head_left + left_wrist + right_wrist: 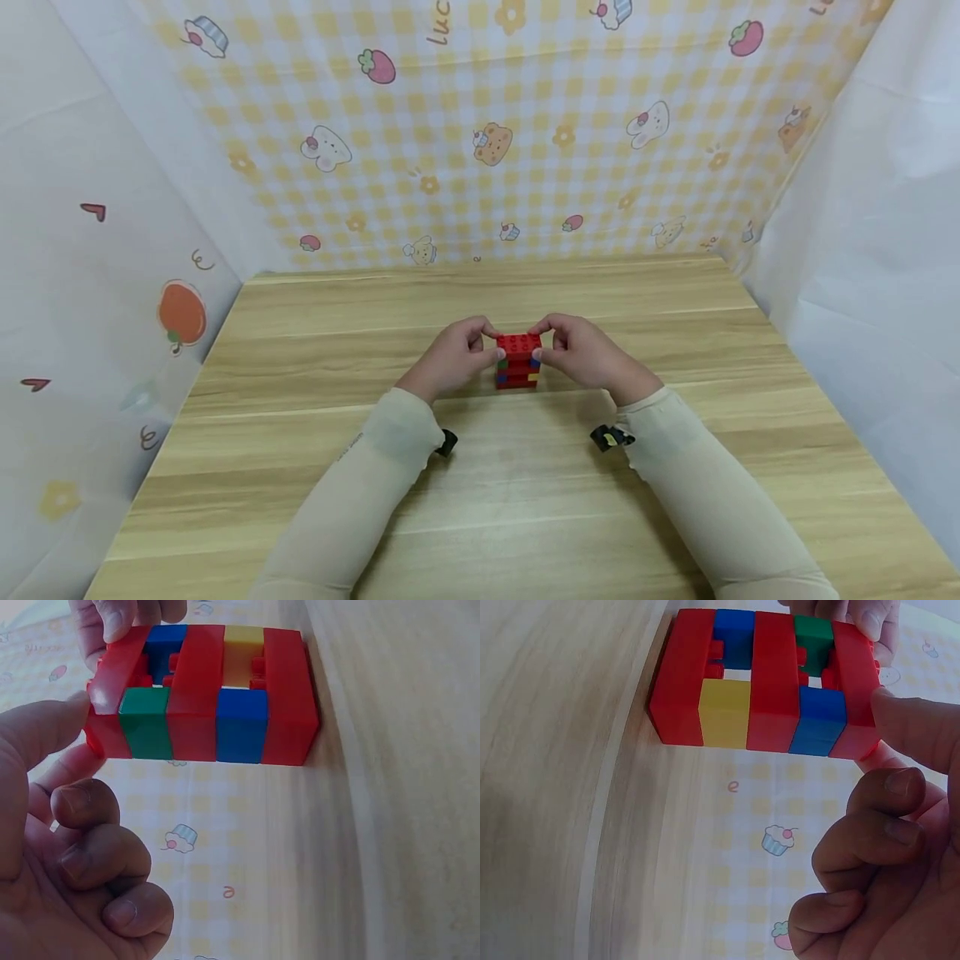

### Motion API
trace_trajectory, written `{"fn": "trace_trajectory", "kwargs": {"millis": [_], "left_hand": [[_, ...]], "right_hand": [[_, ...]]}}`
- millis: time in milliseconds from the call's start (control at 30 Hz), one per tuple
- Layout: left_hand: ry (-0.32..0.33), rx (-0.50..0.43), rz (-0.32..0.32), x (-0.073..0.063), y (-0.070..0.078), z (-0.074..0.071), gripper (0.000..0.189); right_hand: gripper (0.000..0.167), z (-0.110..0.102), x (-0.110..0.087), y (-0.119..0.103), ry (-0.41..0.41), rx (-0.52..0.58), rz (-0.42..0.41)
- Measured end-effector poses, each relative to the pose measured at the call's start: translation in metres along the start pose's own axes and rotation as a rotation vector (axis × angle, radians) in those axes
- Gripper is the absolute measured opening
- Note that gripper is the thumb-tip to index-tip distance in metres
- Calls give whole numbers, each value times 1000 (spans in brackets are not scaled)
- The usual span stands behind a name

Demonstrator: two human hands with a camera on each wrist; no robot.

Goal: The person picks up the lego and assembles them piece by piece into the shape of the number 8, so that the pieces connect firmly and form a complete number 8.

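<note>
On the wooden table stands an upright tower of toy building bricks [517, 368]. Three long red bricks alternate with small ones between them: green [146, 724] and blue [241, 726] at the left end, blue [817, 720] and yellow [725, 712] at the right end. Gaps show between the small bricks. The left hand [459, 358] pinches the left end of the top red brick [519, 344] between thumb and index finger, its other fingers curled. At the opposite end, the right hand [581, 354] pinches the same brick in the same way. Studs face up on top.
The light wooden table [510, 483] carries the tower near its middle. Behind it hangs a yellow checked cloth [450, 192] with cartoon prints. White cloths flank the table on the left [67, 275] and right [862, 250]. Both forearms wear pale sleeves, with dark straps near the wrists.
</note>
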State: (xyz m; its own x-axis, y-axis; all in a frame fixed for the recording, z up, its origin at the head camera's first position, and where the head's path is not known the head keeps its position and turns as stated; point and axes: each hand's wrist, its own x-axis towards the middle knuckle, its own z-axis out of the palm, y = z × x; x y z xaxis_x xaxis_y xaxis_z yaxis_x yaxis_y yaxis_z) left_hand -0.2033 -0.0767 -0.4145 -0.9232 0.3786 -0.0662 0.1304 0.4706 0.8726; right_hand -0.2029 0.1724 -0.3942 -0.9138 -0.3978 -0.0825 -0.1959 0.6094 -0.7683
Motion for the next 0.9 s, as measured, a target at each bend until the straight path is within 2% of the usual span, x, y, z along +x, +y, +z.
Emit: {"fn": "trace_trajectory", "kwargs": {"millis": [267, 600, 900], "left_hand": [[31, 108, 19, 2, 5, -1, 22], [58, 173, 54, 1, 5, 5, 34], [104, 370, 80, 4, 1, 12, 36]], "right_hand": [[30, -1, 4, -3, 12, -36, 9], [30, -1, 13, -1, 22, -85, 41], [31, -4, 20, -2, 13, -99, 30]]}}
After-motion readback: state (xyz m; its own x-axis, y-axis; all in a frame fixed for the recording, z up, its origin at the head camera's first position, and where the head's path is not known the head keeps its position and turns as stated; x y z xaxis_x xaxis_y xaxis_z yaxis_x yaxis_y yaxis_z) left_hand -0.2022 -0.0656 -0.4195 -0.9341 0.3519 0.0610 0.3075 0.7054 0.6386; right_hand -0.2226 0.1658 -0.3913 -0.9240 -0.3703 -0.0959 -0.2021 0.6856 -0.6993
